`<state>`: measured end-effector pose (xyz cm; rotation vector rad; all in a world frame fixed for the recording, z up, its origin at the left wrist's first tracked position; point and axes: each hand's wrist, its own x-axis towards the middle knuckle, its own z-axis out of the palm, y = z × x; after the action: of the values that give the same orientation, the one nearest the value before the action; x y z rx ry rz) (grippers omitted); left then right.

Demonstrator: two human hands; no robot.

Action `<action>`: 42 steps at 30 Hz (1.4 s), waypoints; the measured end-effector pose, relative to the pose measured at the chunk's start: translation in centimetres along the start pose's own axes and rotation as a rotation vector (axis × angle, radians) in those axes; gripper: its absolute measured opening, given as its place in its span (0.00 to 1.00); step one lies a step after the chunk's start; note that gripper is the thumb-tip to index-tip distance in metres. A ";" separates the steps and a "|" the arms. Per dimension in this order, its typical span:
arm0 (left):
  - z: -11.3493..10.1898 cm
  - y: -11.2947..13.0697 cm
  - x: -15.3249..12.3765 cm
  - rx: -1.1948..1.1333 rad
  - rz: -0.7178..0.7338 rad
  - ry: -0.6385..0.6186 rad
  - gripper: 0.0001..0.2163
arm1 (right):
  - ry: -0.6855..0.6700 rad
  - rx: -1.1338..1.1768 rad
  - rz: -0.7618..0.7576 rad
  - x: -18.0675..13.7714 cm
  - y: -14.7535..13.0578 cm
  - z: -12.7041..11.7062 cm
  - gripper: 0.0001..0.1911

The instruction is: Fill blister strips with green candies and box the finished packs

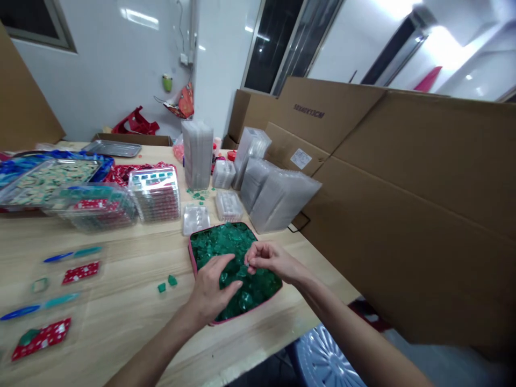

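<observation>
One tray (192,259) of green pcs (226,239) sits on table (137,322). L hand (207,289): over tray's near-left part, thumb & fingers spread apart, gripping nothing. R hand (271,260): over tray's right part, fingertips drawn nearly together; can't tell whether closed on a pc. Two loose green chips (162,287) lie L of tray; stacked clear boxes (197,158) stand behind tray; lg. cardboard box (403,215) stands R of tray.
</observation>
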<state>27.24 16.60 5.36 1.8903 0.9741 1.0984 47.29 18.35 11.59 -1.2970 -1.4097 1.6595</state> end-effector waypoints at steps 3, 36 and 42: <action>-0.4 0.8 0.4 -0.170 -0.156 0.016 0.14 | -0.005 0.051 -0.039 1.5 -0.3 2.0 0.16; -4.5 0.4 0.2 -1.048 -0.614 0.315 0.10 | -0.010 -0.024 -0.181 5.0 -0.4 7.2 0.10; -4.6 0.5 -0.1 -1.045 -0.672 0.288 0.12 | 0.048 -0.457 -0.321 4.5 -1.3 7.8 0.06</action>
<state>23.16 17.24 7.47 0.5188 0.8254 1.1256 38.35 19.77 11.21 -1.2475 -1.9252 1.1266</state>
